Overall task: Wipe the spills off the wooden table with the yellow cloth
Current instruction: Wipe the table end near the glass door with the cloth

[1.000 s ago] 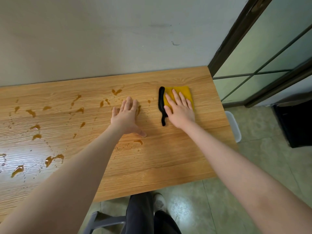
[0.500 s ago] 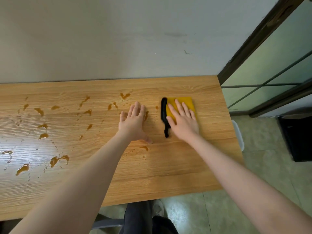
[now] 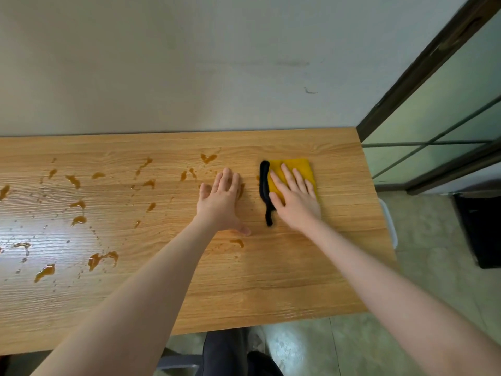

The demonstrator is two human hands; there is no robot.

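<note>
Pressing flat on the yellow cloth (image 3: 294, 167), the right hand (image 3: 295, 199) is seen with its fingers straight and slightly spread; nothing is gripped. The cloth is laid on the wooden table (image 3: 271, 280) toward 1 o'clock, near the far right corner, and a black edge strip (image 3: 264, 188) is folded along its 9 o'clock side. The left hand (image 3: 221, 203) is placed palm down on the bare wood just at 9 o'clock of the cloth, apart from it, fingers extended and close together, thumb splayed toward 5 o'clock; nothing is held. Amber spills (image 3: 101, 259) are scattered over the tabletop from 9 to 11 o'clock of the left hand, with one small drop (image 3: 238, 242) just at 6 o'clock of its thumb. A pale wall (image 3: 189, 63) is met by the table's far edge.
</note>
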